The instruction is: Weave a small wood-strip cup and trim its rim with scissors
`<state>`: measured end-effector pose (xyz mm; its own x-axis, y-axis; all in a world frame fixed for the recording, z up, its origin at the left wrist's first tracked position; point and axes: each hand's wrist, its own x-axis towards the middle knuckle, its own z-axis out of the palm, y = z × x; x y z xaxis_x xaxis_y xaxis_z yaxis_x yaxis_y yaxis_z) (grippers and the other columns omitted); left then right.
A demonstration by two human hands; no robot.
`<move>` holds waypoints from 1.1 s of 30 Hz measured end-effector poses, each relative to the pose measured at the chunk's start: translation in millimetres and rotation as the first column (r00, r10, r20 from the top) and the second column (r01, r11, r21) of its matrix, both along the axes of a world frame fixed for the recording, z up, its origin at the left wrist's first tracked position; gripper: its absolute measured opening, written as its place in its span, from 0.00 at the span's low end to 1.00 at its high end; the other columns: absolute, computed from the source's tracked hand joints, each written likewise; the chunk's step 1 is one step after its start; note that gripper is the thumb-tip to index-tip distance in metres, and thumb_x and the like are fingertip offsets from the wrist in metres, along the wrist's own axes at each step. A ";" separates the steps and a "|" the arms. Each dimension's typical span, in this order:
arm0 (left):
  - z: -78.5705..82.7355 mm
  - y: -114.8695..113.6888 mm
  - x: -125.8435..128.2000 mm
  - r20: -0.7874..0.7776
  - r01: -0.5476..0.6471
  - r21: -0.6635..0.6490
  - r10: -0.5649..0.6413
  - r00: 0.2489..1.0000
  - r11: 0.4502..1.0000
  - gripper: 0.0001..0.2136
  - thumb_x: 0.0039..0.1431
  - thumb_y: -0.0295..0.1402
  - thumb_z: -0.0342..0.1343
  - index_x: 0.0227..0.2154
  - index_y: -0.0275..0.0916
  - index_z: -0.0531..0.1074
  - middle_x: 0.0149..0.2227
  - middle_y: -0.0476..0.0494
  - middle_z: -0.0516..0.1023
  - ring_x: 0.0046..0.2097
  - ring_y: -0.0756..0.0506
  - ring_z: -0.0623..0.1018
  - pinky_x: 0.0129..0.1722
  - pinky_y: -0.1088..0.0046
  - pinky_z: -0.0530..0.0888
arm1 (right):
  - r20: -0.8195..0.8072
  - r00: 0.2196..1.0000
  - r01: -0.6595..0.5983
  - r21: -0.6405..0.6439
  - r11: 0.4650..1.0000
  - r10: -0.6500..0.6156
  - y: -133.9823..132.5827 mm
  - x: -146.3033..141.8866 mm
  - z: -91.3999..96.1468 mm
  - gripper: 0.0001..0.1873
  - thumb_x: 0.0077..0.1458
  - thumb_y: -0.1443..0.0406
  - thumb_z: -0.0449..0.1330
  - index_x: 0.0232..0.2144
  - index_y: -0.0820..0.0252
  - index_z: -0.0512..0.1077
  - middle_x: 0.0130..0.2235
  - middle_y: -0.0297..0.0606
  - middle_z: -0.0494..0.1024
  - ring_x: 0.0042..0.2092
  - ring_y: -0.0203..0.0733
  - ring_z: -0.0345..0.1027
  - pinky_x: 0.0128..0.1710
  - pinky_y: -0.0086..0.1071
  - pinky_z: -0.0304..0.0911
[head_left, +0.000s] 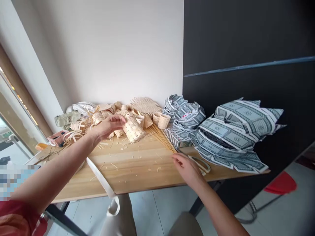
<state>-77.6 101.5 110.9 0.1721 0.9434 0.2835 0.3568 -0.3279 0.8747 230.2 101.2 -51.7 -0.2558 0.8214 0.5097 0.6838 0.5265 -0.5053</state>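
Observation:
My left hand point(108, 127) reaches across the wooden table point(137, 170) and grips a small woven bamboo basket point(133, 130) by its upper edge, tilting it. My right hand point(188, 168) rests near the table's front edge with fingers curled over a pair of scissors point(200, 163) with pale handles. A bundle of thin bamboo sticks point(163, 137) lies diagonally between the two hands.
Woven bamboo pieces and strips point(103, 114) are heaped at the back left, with small woven cups point(162, 120) beside them. Folded patterned paper boxes point(233, 131) pile up at the right. A white strap point(103, 180) hangs over the front edge. A red stool point(280, 185) stands at the right.

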 end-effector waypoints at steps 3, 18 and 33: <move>-16.4 -21.4 22.1 -0.456 0.115 0.196 -0.014 0.890 0.974 0.03 0.52 0.27 0.51 0.28 0.37 0.70 0.32 0.47 0.72 0.38 0.46 0.72 0.42 0.68 0.68 | -0.022 0.998 -0.052 -0.038 0.998 0.052 -19.1 -12.0 13.5 0.15 0.52 0.70 0.46 0.35 0.63 0.71 0.39 0.42 0.75 0.40 0.41 0.69 0.39 0.32 0.64; -118.9 -55.3 23.3 -0.808 0.123 0.431 0.322 0.493 0.894 0.11 0.56 0.21 0.44 0.27 0.38 0.69 0.30 0.44 0.72 0.35 0.46 0.70 0.42 0.66 0.69 | 0.114 0.993 0.059 -0.240 0.969 -0.032 -33.4 -14.3 -1.0 0.14 0.51 0.74 0.49 0.33 0.60 0.74 0.36 0.39 0.78 0.39 0.41 0.71 0.39 0.30 0.64; -110.8 -107.8 -1.8 -0.523 -0.051 0.434 0.297 0.799 0.899 0.12 0.61 0.23 0.44 0.43 0.39 0.68 0.46 0.39 0.71 0.47 0.47 0.73 0.44 0.71 0.73 | 0.163 0.986 -0.022 -0.130 0.991 0.044 -0.7 -55.3 18.3 0.12 0.52 0.68 0.48 0.30 0.60 0.73 0.35 0.41 0.78 0.37 0.44 0.71 0.38 0.34 0.64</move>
<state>-79.4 -6.3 0.1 0.2594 0.8087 0.5279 0.8258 -0.4692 0.3129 174.8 100.4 -33.4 -0.3558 0.8664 0.3503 0.7468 0.4890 -0.4507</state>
